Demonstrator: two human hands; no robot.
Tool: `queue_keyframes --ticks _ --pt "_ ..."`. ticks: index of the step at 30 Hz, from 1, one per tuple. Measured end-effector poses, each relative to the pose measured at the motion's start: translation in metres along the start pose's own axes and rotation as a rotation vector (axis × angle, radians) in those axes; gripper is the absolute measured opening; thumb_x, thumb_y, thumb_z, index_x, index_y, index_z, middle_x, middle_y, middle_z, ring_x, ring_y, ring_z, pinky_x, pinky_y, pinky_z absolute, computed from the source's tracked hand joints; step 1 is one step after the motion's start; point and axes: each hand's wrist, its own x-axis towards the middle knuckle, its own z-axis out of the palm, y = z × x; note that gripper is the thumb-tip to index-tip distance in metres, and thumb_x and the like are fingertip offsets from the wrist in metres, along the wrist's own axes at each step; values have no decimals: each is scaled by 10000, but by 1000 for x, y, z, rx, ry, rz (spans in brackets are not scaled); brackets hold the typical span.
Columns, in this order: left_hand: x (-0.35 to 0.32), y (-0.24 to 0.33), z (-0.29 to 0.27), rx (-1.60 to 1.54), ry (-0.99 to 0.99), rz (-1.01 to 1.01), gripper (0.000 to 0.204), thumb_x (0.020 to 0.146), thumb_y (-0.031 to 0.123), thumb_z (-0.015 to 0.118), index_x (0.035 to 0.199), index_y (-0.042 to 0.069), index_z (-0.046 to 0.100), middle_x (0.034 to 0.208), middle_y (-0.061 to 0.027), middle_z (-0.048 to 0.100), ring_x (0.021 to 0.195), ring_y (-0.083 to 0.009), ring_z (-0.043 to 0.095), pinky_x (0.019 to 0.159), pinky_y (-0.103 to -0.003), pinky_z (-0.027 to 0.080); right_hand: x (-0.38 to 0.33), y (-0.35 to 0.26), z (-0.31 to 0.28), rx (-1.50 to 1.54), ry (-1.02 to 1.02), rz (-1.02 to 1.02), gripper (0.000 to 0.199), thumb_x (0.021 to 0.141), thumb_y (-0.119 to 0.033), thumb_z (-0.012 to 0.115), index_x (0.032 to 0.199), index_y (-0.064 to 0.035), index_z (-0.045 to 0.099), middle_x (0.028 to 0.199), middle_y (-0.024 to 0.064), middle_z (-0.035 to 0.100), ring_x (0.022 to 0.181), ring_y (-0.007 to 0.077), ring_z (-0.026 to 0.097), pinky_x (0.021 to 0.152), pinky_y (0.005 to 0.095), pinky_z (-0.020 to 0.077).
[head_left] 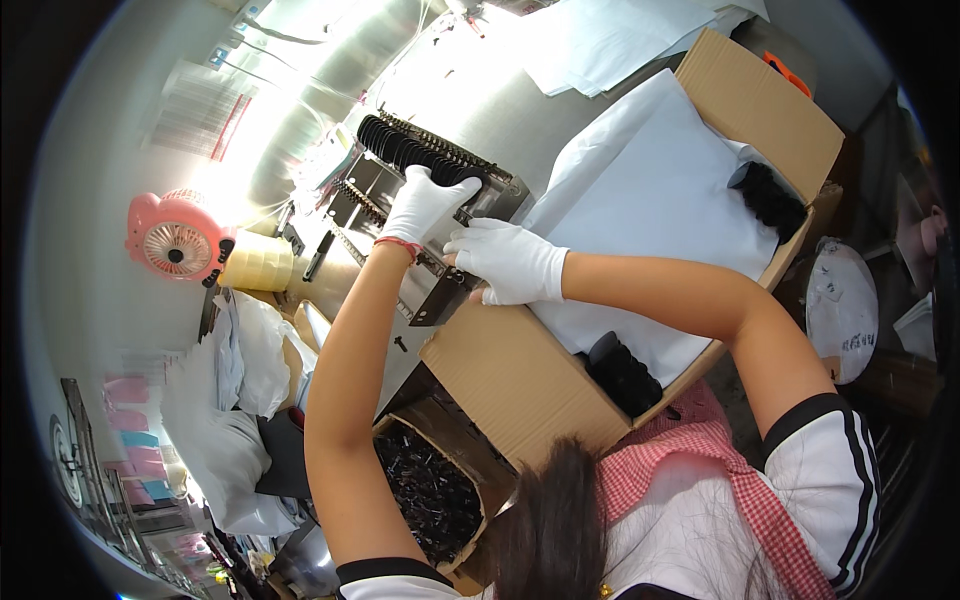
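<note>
A metal rack [508, 190] with toothed rails stands on the bench, and a row of thin black rounded plates [405, 146] sits upright along it. My left hand [425, 208], in a white glove, is at the near end of this row, its thumb and fingers spanning the plates from side to side. Close beside it, my right hand [512, 260], also white-gloved, rests at the rack's near part with fingers bent together. A small dark piece shows by its fingertips; what they pinch is hidden.
An open cardboard box [520, 375] lined with white sheet [640, 220] holds black plate bundles [625, 375] at two sides. Below is a carton of small black parts [430, 490]. A pink fan [175, 240], yellow tape roll [258, 262] and loose screw [401, 344] lie leftward.
</note>
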Motion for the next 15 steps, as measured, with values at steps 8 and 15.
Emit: queue_keyframes --ticks 8,15 --pt "18 26 5 -19 -234 57 414 797 364 667 832 -48 696 788 -227 695 756 -291 704 728 -351 554 -2 18 5 -116 83 -163 644 751 -335 755 1282 -8 594 1351 127 567 1327 258 463 1175 379 277" --pt "53 29 26 -624 -347 -358 207 919 190 499 857 0 553 669 -100 617 413 -106 514 340 -199 405 -5 21 13 -62 121 -155 660 772 -364 736 1317 -24 588 1390 136 553 1363 264 446 1192 394 269"
